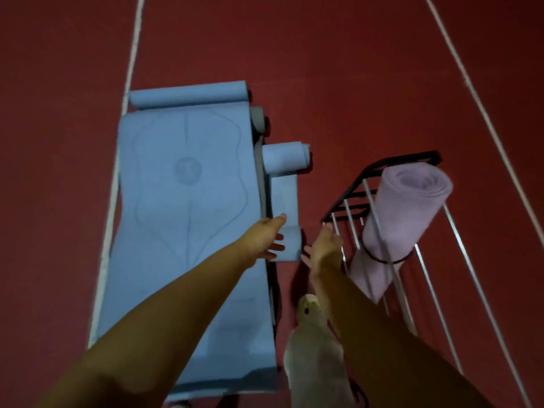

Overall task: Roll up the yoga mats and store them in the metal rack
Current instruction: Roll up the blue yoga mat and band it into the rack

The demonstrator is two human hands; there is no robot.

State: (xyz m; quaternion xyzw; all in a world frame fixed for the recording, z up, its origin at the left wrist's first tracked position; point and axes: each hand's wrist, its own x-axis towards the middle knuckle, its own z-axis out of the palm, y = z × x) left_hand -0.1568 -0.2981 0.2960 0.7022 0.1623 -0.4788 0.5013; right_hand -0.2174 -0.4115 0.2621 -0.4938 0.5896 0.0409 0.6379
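Both arms reach out over the red floor. Left hand is at the near end of the narrow blue mat, fingers extended and touching its edge, not curled round it. Right hand is released, fingers spread, just beside that mat's end and near the metal rack.

Mats: wide blue mat lies flat, far end partly rolled. A grey mat peeks out under it. The narrow blue one has its far end rolled too. Purple rolled mat is already stored upright in the rack, with a dark band round it.

Handling guess: foam, light, soft, floppy, springs open if let go. Take the rolled far end with both hands and roll tight.

No readable brand or text; only an embossed outline pattern on the wide mat.
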